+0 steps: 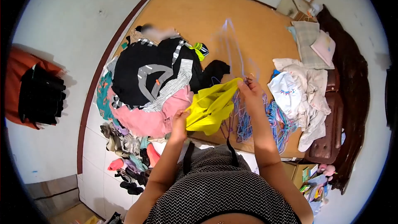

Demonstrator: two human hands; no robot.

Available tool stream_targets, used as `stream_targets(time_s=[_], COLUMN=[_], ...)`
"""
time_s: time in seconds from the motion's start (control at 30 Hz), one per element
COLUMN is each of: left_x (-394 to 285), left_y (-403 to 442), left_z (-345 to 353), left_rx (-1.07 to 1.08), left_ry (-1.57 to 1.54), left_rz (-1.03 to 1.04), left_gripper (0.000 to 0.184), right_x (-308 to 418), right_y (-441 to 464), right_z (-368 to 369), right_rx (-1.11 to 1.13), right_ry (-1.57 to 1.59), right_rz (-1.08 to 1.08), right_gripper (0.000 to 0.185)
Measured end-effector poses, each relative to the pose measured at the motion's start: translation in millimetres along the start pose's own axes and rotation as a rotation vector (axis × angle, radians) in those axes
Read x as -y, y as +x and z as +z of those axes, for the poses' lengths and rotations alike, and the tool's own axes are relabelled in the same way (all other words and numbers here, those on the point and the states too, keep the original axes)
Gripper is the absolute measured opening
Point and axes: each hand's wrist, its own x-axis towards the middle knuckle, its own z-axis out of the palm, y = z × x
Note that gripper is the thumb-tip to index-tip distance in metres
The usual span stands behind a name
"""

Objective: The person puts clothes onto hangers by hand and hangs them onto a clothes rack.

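A bright yellow cloth [211, 105] is stretched between my two hands, above the edge of the tan bed surface. My left hand [180, 125] is closed on its lower left side, next to the pink cloth [143, 118] of the clothes pile. At the upper right corner of the cloth, my right hand [251, 91] is closed on it, and the fingers are partly hidden. A blurred pale hanger [232, 41] shows just beyond that hand. Tangled blue and purple hangers [280, 120] lie below and to the right of my right hand.
Black, grey and striped clothes [132, 66] are heaped at the left of the bed [182, 12]. Beige cloths [311, 95] and a plaid pillow [306, 43] lie on the right by the dark headboard [348, 83]. Shoes [130, 145] stand on the tiled floor at lower left.
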Motion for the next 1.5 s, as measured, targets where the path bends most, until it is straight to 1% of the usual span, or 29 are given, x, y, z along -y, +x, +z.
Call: stream_targets(time_s=[0.03, 0.07, 0.1, 0.13, 0.2, 0.23, 0.3, 0.37, 0.4, 0.43, 0.47, 0.53, 0.57, 0.67, 0.73, 0.77, 0.83, 0.87, 0.93, 1.03, 1.07, 1.1, 1.13, 1.2, 1.27, 1.3, 1.37, 1.43, 1.5], left_x=[2, 4, -2, 4, 17, 16, 10, 5, -2, -9, -16, -34, -44, -55, -58, -58, -59, -59, -59, -57, -55, -53, -48, -36, -30, -29, -34, -43, -39], left_y=[-3, -4, -20, -19, -13, -10, -4, 16, 20, 22, 26, 23, 18, 28, 35, 41, 49, 54, 69, 75, 74, 68, 64, 52, 24, 23, 22, 26, 40], left_z=[-4, -6, 23, 35, 59, 75, 102, 95, 99, 101, 105, 111, 114, 116, 120, 119, 118, 116, 108, 111, 114, 122, 130, 147, 175, 175, 170, 155, 126], left_rx=[-0.042, -0.086, -0.15, -0.158, -0.143, -0.154, 0.006, -0.023, -0.041, -0.084, -0.007, 0.081, 0.114, 0.125, 0.101, 0.021, -0.095, -0.1, -0.252, -0.34, -0.403, -0.466, -0.462, -0.386, -0.348, -0.379, -0.415, -0.569, -0.58], left_ry=[0.539, 1.078, 1.391, 1.387, 1.554, 1.551, 1.361, 1.346, 1.331, 1.13, 0.845, 0.724, 0.76, 0.642, 0.597, 0.583, 0.553, 0.556, 0.634, 0.738, 0.851, 1.025, 1.027, 1.189, 1.219, 1.229, 1.238, 1.456, 1.537], left_rz=[0.059, 0.115, 0.175, 0.179, 0.897, 0.902, 0.932, 0.881, 0.824, 0.677, 0.687, 0.577, 0.546, 0.42, 0.418, 0.403, 0.419, 0.421, 0.53, 0.631, 0.691, 0.787, 0.785, 0.869, 0.927, 0.976, 1.024, 1.052, 1.085], left_gripper=[0.021, 0.02, 0.028, 0.028, 0.031, 0.031, 0.029, 0.027, 0.026, 0.026, 0.025, 0.027, 0.017, 0.014, 0.013, 0.013, 0.012, 0.012, 0.012, 0.015, 0.017, 0.022, 0.022, 0.024, 0.021, 0.021, 0.021, 0.024, 0.029], right_x=[8, 11, 14, 16, 19, 18, 18, 21, 21, 17, 14, 9, 8, -4, -6, -8, -12, -11, -2, -1, -7, -17, -26, -40, -55, -44, -8, 9, 21], right_y=[-3, -5, -7, -10, -13, -13, -14, -14, -13, -11, -10, -11, -12, -19, -23, -26, -32, -40, -57, -73, -73, -71, -68, -52, -33, -28, -28, -30, -30], right_z=[-10, -7, -2, 1, 2, 6, 5, 0, -6, -15, -23, -39, -47, -68, -78, -78, -77, -80, -86, -78, -74, -69, -63, -45, -35, -31, -24, -28, -31], right_rx=[0.139, 0.147, 0.258, 0.37, 0.434, 0.461, 0.497, 0.323, 0.328, 0.235, 0.142, 0.111, 0.113, 0.031, -0.019, -0.014, -0.06, -0.058, 0.15, 0.298, 0.296, 0.317, 0.337, 0.305, 0.069, 0.064, -0.129, -0.174, -0.232], right_ry=[0.025, 0.026, -0.02, -0.064, -0.133, -0.104, -0.075, -0.066, -0.066, -0.086, -0.104, -0.041, -0.118, -0.277, -0.639, -0.632, -0.522, -0.517, -0.68, -0.815, -0.813, -0.853, -0.891, -0.991, -0.921, -0.924, -0.595, -0.51, -0.372], right_rz=[0.071, 0.071, -0.07, -0.212, -0.143, -0.176, -0.207, -0.156, -0.164, -0.15, -0.134, -0.112, -0.188, -0.274, -0.351, -0.355, -0.572, -0.57, -0.178, -0.072, -0.068, -0.196, -0.326, -0.248, -0.382, -0.383, -0.373, -0.385, -0.375], right_gripper=[0.011, 0.011, 0.012, 0.012, 0.013, 0.012, 0.011, 0.011, 0.011, 0.012, 0.013, 0.015, 0.016, 0.018, 0.026, 0.026, 0.03, 0.03, 0.028, 0.03, 0.03, 0.03, 0.03, 0.029, 0.038, 0.038, 0.03, 0.031, 0.035])
